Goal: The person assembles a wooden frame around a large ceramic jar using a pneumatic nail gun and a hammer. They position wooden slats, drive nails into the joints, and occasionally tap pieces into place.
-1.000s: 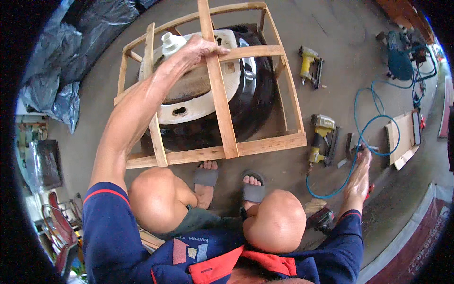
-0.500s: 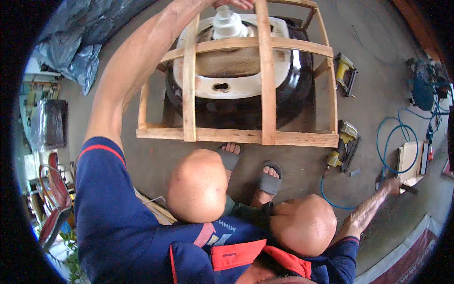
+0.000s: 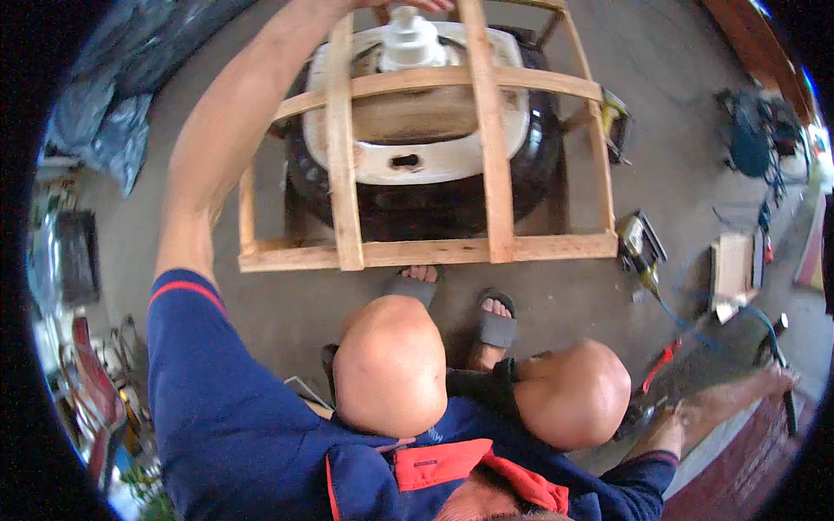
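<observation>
In front of me a wooden slat crate (image 3: 426, 252) surrounds a black and white ceramic basin (image 3: 417, 167), which lies underside up. A white plastic drain fitting (image 3: 411, 39) stands on it near the upper edge of the picture. My left hand (image 3: 427, 3) reaches over the crate's far part, beside the fitting. Its fingers look stretched out, though most of the hand is cut off. Low on the right, my right hand (image 3: 771, 380) is closed around a dark hammer-like tool (image 3: 790, 415). Blur hides its exact kind.
Two yellow and black nail guns, one near (image 3: 641, 245) and one farther (image 3: 615, 128), lie right of the crate. Beyond are a wooden box (image 3: 731, 271), a blue hose (image 3: 667, 313) and dark machinery (image 3: 749, 143). A red-handled tool (image 3: 665, 360) lies near my right knee. Plastic sheeting (image 3: 122, 143) hangs left.
My right hand has moved right and nearer to me with the dark tool. My left hand stays at the crate's far part. The view has shifted, bringing the red-handled tool into sight.
</observation>
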`<action>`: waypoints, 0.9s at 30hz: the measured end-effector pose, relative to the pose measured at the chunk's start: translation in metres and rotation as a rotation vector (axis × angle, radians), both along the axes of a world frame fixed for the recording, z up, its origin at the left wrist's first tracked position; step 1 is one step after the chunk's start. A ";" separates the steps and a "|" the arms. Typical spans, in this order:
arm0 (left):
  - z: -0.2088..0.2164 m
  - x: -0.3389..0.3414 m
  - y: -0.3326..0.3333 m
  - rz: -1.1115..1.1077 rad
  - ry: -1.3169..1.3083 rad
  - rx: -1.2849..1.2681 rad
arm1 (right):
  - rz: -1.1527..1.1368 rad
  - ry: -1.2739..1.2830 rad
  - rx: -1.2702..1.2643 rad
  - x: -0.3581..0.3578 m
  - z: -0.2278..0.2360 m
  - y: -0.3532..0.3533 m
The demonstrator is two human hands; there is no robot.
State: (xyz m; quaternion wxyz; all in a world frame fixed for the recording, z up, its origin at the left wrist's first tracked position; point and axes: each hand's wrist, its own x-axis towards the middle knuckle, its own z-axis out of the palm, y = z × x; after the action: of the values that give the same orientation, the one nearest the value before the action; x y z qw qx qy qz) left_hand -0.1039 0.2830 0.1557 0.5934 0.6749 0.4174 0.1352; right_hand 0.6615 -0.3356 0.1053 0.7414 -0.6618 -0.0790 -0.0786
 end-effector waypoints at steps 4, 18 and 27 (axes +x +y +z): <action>-0.010 -0.009 -0.015 0.003 -0.066 -0.050 | 0.325 0.013 0.122 0.025 0.071 -0.006; -0.039 0.018 -0.025 -0.053 -0.055 0.065 | -0.263 -0.816 -0.696 -0.064 0.109 0.126; -0.036 0.016 -0.053 -0.058 -0.237 -0.006 | -0.008 -0.158 0.462 0.038 0.106 0.013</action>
State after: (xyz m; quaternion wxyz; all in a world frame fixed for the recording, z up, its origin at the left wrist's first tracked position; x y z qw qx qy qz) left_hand -0.0881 0.2299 0.1196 0.6444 0.6640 0.3250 0.1957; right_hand 0.6996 -0.3223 0.2108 0.8643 -0.4667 -0.1142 -0.1489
